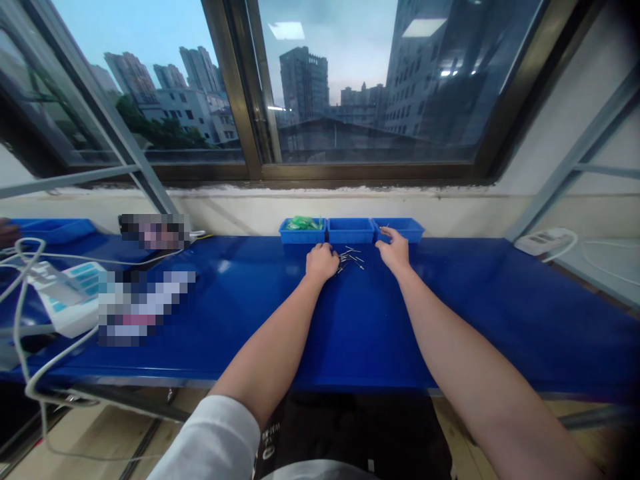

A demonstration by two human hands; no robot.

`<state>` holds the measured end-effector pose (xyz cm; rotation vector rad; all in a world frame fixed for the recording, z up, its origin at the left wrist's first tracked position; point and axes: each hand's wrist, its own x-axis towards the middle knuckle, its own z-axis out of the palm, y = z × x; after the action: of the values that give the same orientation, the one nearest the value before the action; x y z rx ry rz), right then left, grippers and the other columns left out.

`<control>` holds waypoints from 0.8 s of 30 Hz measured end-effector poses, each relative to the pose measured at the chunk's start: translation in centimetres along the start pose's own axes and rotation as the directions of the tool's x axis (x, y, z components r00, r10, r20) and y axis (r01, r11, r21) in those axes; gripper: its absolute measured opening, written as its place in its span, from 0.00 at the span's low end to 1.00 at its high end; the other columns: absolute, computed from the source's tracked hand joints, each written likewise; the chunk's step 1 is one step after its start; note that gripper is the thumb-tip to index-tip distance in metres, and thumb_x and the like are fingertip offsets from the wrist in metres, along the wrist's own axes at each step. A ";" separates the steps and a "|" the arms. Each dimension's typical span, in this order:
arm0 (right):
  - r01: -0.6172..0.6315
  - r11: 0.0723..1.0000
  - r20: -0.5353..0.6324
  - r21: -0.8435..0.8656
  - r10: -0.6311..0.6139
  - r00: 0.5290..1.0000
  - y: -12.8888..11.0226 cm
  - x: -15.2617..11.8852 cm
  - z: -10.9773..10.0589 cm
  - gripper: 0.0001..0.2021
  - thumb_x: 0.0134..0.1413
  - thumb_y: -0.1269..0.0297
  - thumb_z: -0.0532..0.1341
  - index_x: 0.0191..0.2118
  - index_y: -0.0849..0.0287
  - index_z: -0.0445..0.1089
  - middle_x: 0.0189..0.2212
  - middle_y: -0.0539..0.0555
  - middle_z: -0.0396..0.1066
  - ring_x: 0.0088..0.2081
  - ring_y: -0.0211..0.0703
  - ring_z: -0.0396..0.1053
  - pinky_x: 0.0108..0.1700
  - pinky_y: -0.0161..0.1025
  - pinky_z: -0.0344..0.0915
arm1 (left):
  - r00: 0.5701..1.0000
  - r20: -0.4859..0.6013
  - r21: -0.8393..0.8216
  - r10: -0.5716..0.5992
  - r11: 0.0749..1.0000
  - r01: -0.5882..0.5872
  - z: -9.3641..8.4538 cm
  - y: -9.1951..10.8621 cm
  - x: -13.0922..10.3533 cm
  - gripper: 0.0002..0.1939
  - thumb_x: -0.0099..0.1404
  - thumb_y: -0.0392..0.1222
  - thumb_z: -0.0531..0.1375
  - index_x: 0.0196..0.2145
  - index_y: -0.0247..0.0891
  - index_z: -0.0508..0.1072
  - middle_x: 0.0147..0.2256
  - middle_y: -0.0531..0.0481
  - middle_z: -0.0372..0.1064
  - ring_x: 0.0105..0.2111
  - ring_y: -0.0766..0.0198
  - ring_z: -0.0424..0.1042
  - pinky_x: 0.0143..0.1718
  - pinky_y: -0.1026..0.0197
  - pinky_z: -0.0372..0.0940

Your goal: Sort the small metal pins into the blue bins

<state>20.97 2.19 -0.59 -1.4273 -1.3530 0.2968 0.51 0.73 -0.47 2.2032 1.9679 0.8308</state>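
Several thin metal pins (354,257) lie in a loose pile on the blue table (360,333). My left hand (323,261) rests at the pile's left side with its fingers curled; whatever is under them is hidden. Over the front edge of the right blue bin (410,230), my right hand (393,249) has its thumb and index finger apart, with a small thin piece near the index fingertip. The middle blue bin (351,236) stands between this bin and the left blue bin (303,237), which holds green items (304,223).
White cables and a white device with teal parts (83,293) lie at the left, beside blurred-out items. Another blue bin (55,230) stands far left, near another person's hand (9,233). A white power strip (543,241) sits at the right, under a metal frame.
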 end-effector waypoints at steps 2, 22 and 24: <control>-0.034 0.996 -0.007 -0.087 0.034 0.999 -0.2 -0.1 -0.2 0.26 0.41 0.67 0.59 0.52 0.57 0.67 0.46 0.58 0.70 0.54 0.55 0.58 0.55 0.53 0.56 | 1.000 0.016 0.002 0.001 1.000 -0.001 0.1 0.0 0.0 0.15 0.64 0.43 0.51 0.44 0.36 0.71 0.47 0.39 0.69 0.47 0.51 0.68 0.47 0.53 0.63; 0.131 0.953 0.227 -0.273 -0.069 0.971 -0.9 -0.9 0.5 0.21 0.43 0.65 0.61 0.48 0.57 0.70 0.46 0.59 0.65 0.51 0.55 0.59 0.53 0.51 0.57 | 0.974 0.115 0.088 -0.193 0.979 0.184 -0.1 1.0 -0.9 0.39 0.62 0.66 0.43 0.57 0.29 0.62 0.62 0.29 0.49 0.63 0.39 0.44 0.60 0.41 0.43; 0.188 0.941 0.353 -0.282 -0.080 0.932 -1.3 -1.3 0.8 0.20 0.43 0.60 0.63 0.45 0.55 0.72 0.43 0.58 0.66 0.49 0.55 0.59 0.52 0.51 0.57 | 0.974 0.154 0.062 -0.166 0.985 0.158 0.1 0.9 -0.8 0.41 0.62 0.67 0.43 0.57 0.29 0.61 0.62 0.28 0.46 0.63 0.38 0.43 0.59 0.40 0.45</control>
<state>19.26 1.16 -0.50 -1.5808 -1.8376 0.2506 1.33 -0.19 -0.51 2.0283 2.0758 0.5726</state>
